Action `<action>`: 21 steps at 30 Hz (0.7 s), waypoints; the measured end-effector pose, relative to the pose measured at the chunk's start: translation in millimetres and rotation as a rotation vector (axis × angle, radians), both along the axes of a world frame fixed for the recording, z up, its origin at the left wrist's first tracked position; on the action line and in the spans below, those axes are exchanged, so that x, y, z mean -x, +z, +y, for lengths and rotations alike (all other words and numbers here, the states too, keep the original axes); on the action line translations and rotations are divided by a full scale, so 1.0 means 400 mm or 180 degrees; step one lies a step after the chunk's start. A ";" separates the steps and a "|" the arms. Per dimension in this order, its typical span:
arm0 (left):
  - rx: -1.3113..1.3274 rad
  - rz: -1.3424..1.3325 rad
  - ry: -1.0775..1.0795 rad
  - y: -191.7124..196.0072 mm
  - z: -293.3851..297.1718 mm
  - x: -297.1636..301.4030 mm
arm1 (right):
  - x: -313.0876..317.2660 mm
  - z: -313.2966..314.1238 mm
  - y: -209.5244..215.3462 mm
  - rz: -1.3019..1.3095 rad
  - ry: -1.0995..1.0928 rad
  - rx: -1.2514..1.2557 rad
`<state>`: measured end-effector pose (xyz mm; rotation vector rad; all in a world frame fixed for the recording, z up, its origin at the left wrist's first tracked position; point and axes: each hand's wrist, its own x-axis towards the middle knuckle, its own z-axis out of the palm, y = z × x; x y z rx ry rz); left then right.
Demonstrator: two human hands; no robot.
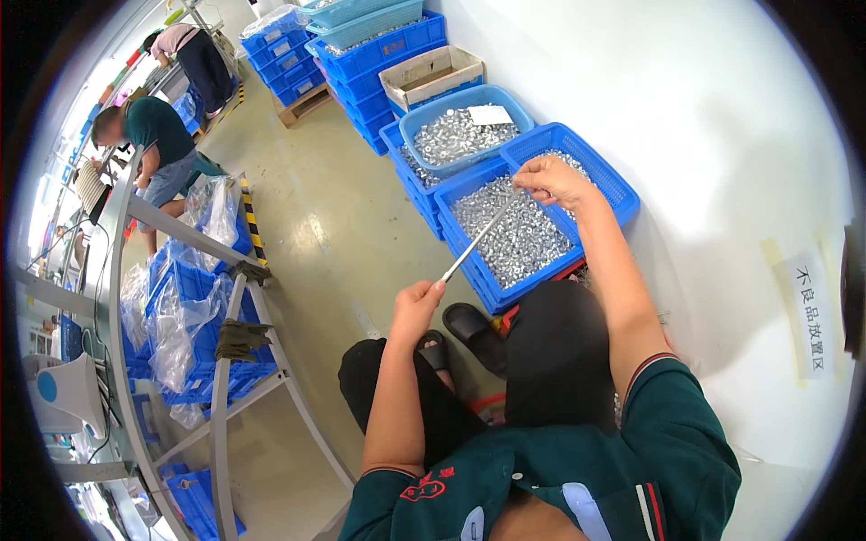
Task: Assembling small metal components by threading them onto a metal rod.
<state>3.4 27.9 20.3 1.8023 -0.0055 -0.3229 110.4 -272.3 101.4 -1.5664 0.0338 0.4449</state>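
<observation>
A thin metal rod (478,239) slants between my two hands. My left hand (417,302) pinches its lower end above my knee. My right hand (552,180) is closed around its upper end, over a blue crate (476,275) filled with small shiny metal parts (523,236). I sit low, with dark trousers and black sandals (474,329) showing below the rod.
More blue crates (379,54) of metal parts and a cardboard box (431,77) line the white wall. A metal workbench frame (221,379) with bagged blue bins stands at left. Two other people (153,135) bend over work at the far left. A paper label (806,311) is taped at right.
</observation>
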 end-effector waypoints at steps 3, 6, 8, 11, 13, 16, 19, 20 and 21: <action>0.0107 0.0065 -0.0070 0.005 -0.005 0.001 | -0.002 0.012 -0.016 -0.0058 -0.0236 -0.0465; 0.0146 0.0128 0.0052 0.004 -0.012 0.000 | -0.010 0.030 -0.036 0.0029 -0.0538 -0.1153; 0.0030 0.0116 0.0139 -0.005 -0.019 0.001 | -0.011 0.024 -0.045 0.0101 -0.0429 -0.1408; 0.0171 0.0064 0.0161 -0.009 -0.028 0.000 | -0.010 0.038 -0.049 0.0009 -0.0637 -0.1342; 0.0179 0.0216 0.0201 -0.002 -0.033 -0.003 | -0.004 0.048 -0.045 0.0044 -0.0873 -0.1492; 0.0465 0.0498 0.0095 0.020 -0.033 -0.002 | 0.005 0.030 -0.032 0.0101 -0.0564 -0.1560; 0.0676 0.0639 0.0075 0.030 -0.030 -0.003 | 0.006 0.019 -0.031 0.0165 -0.0400 -0.2005; 0.0681 0.0638 0.0075 0.031 -0.031 -0.003 | 0.006 0.018 -0.030 0.0211 -0.0342 -0.2226; 0.0697 0.0635 0.0072 0.032 -0.031 -0.002 | 0.005 0.019 -0.034 0.0210 -0.0341 -0.2221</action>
